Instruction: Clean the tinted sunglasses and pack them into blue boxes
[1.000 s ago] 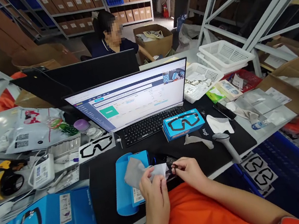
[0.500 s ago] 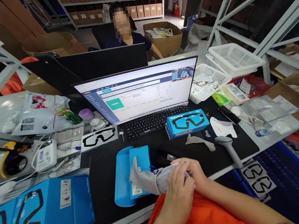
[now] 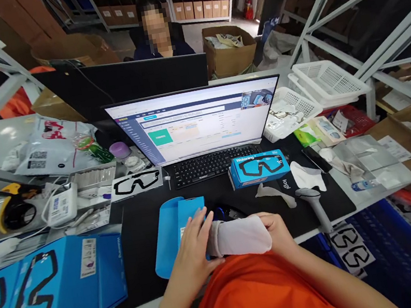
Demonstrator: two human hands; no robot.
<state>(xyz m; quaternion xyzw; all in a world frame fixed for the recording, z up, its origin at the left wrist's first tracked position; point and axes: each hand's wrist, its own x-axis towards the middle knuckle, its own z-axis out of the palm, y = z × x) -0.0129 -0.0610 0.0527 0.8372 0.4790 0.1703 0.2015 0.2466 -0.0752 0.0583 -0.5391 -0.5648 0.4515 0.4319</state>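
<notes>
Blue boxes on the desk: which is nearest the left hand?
The box partly hidden behind the left hand; the Wakening box by the keyboard and the far-left boxes lie farther off.

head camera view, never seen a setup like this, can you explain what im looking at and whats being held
There's no machine here: a person is working with two bare hands. The view comes from one camera worn on that person's head, looking forward and down.

The right hand holds one end of a pale cloth-like item; the left hand touches its greyer end.

On the desk, a black mat bears an open blue box, a closed "Wakening" box, a keyboard and a handheld scanner. Behind them stands a lit monitor, and another person sits beyond it.
</notes>
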